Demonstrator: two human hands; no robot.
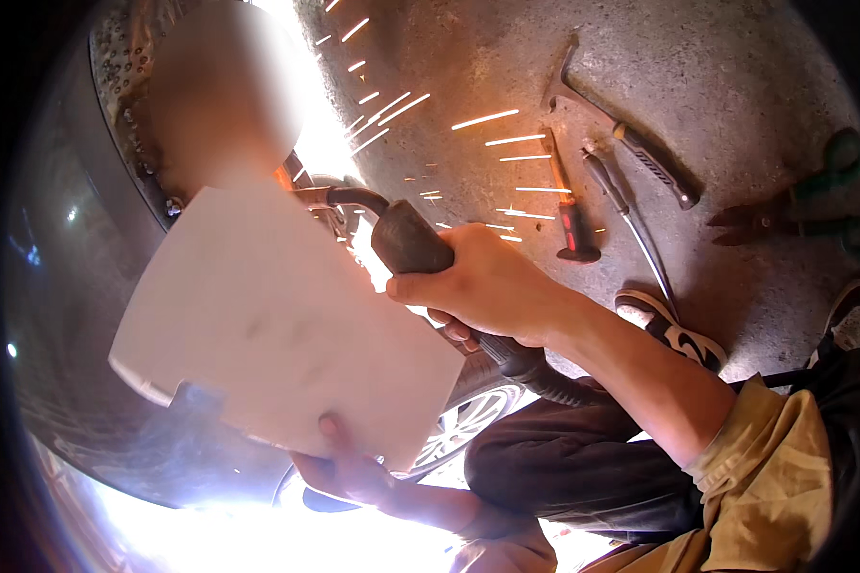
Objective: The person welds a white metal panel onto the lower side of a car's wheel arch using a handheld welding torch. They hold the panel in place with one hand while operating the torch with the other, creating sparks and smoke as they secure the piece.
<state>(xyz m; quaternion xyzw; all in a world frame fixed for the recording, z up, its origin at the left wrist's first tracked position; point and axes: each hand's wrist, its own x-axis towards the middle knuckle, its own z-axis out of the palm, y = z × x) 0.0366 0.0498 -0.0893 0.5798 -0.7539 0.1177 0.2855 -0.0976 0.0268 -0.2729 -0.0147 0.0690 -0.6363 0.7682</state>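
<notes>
A dark welding torch (409,239) sits at the centre of the view, its curved neck (358,198) pointing left toward a white glare beside the car body. Its tip cannot be made out, being lost near the brightness and a blurred patch. The right hand (497,286) is wrapped around the torch's handle, thumb toward the neck, with a ribbed cable sleeve (554,384) trailing below the fist. That firm wrap probably serves to steady and aim the neck.

The left hand (349,473) grips the lower edge of a broad pale panel (268,306), thumb resting on the near face. The panel is tilted between the viewer and the car (its upper corner reaches just beside the torch neck), and seems held there as a screen against light and sparks.

Bright sparks (487,119) streak out to the right. Behind the panel curves the dark, glossy car body (76,277), with a spoked wheel (468,420) low in the middle.

The surface is a rough grey concrete floor (755,95). On it, well apart from the hands, lie a hammer (655,162), a red-and-black-handled chisel (575,234), a slim metal-shafted tool (648,250) and green-handled shears (764,222), perhaps set down within reach. A patterned shoe (674,329), dark trousers (573,468) and a tan sleeve (774,477) fill the lower right.
</notes>
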